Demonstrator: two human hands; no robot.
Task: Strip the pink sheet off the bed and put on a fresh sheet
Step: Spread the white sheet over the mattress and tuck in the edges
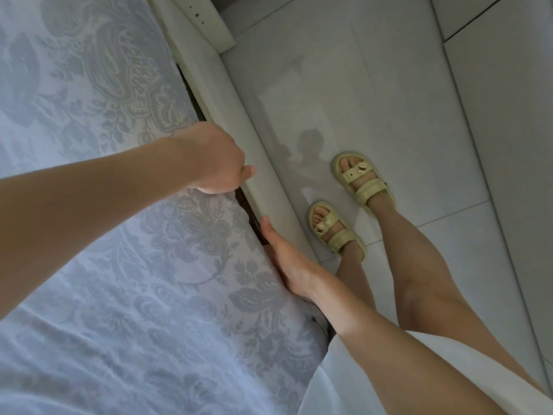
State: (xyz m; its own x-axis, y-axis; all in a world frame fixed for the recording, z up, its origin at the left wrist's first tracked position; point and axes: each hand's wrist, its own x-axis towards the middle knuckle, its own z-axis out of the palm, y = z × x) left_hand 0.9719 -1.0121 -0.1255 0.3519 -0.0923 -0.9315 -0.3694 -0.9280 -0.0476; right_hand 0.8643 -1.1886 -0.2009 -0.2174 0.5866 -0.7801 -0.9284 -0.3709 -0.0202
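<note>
A pale blue sheet with a grey floral pattern (125, 265) covers the mattress on the left. My left hand (214, 161) is at the mattress edge. Its fingers curl down over the sheet's edge into the dark gap beside the cream bed frame (269, 181), and the fingertips are hidden. My right hand (288, 266) lies lower along the same edge. It is flat, with straight fingers pressed into the gap between the mattress and the frame. No pink sheet is in view.
Light floor tiles (419, 100) run along the right of the bed. My feet in yellow sandals (362, 178) stand close to the frame. A white garment (374, 393) hangs at the bottom right. The cream headboard corner (206, 22) is at the top.
</note>
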